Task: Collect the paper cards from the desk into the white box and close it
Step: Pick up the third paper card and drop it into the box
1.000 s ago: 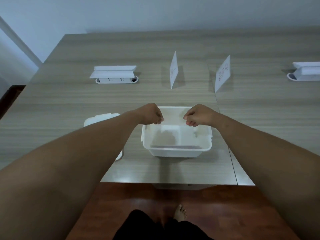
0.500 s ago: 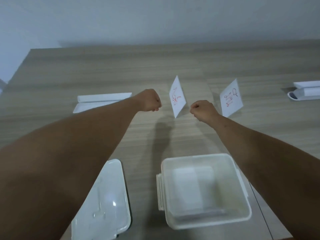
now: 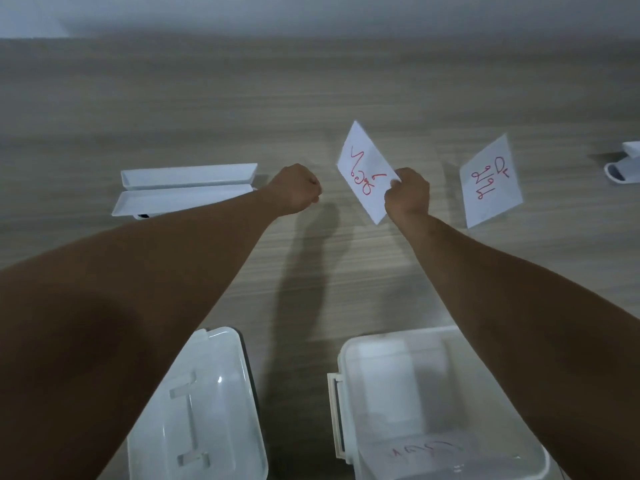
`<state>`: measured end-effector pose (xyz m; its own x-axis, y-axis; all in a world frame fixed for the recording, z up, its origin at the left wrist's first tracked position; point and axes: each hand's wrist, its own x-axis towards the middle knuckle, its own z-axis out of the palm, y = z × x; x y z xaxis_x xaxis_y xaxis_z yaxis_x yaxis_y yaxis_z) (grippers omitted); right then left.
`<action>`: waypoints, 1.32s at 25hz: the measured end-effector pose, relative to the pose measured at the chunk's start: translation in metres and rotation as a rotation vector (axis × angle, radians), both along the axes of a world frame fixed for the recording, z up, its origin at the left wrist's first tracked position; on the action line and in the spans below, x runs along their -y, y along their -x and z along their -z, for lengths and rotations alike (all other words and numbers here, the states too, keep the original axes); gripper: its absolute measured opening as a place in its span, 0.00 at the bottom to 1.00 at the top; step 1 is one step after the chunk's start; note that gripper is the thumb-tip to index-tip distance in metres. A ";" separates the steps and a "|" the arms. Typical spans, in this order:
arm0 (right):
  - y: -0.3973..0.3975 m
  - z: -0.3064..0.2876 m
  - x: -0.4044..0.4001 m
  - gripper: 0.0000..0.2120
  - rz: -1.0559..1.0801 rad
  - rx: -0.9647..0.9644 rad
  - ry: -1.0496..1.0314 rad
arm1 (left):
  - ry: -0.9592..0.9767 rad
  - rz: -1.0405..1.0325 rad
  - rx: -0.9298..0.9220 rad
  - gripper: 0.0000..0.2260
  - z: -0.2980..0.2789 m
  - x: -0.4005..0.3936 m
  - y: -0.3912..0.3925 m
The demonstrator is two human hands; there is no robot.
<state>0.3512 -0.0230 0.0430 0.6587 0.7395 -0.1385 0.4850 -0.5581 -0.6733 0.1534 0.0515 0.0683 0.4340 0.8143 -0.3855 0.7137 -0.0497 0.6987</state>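
A person's right hand [image 3: 408,195] pinches a paper card [image 3: 364,171] above the desk [image 3: 311,98]; left hand [image 3: 298,190] fisted, empty.

Single head-worn view looks steeply down, close over the desk [image 3: 214,109].

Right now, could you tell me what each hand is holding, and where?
The right hand pinches the near paper card at its right edge. The left hand is a closed, seemingly empty fist.
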 end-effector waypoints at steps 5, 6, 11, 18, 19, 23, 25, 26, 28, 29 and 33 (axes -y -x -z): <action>-0.018 -0.039 0.046 0.12 -0.230 -0.147 -0.112 | -0.096 -0.117 0.048 0.27 -0.039 0.029 -0.008; -0.023 -0.053 0.058 0.12 -0.268 -0.218 -0.132 | -0.079 -0.157 0.131 0.32 -0.049 0.037 -0.009; -0.043 -0.116 0.136 0.12 -0.451 -0.372 -0.216 | -0.200 -0.188 0.342 0.13 -0.094 0.109 -0.010; -0.053 -0.134 0.245 0.10 -0.481 -0.528 -0.271 | -0.169 -0.144 0.324 0.08 -0.118 0.232 0.002; -0.053 -0.130 0.257 0.10 -0.489 -0.526 -0.256 | -0.165 -0.136 0.301 0.10 -0.118 0.247 0.003; -0.048 -0.111 0.298 0.13 -0.497 -0.483 -0.188 | -0.143 -0.057 0.206 0.13 -0.099 0.297 0.010; -0.046 -0.098 0.315 0.12 -0.534 -0.364 -0.128 | -0.155 -0.023 0.124 0.12 -0.082 0.313 0.014; -0.044 -0.092 0.322 0.11 -0.561 -0.277 -0.088 | -0.172 0.005 0.062 0.12 -0.073 0.320 0.014; -0.040 -0.080 0.335 0.10 -0.625 -0.102 0.006 | -0.196 0.095 -0.068 0.11 -0.056 0.333 0.015; -0.038 -0.073 0.342 0.10 -0.665 -0.020 0.061 | -0.199 0.158 -0.130 0.10 -0.047 0.341 0.016; -0.026 -0.057 0.365 0.11 -0.839 0.160 0.243 | -0.239 0.362 -0.305 0.11 -0.019 0.365 0.023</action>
<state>0.3775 -0.3877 0.0997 -0.0617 0.9497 -0.3069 0.8768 -0.0953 -0.4713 0.1305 -0.3135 0.0872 0.6006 0.7138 -0.3603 0.7906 -0.4629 0.4009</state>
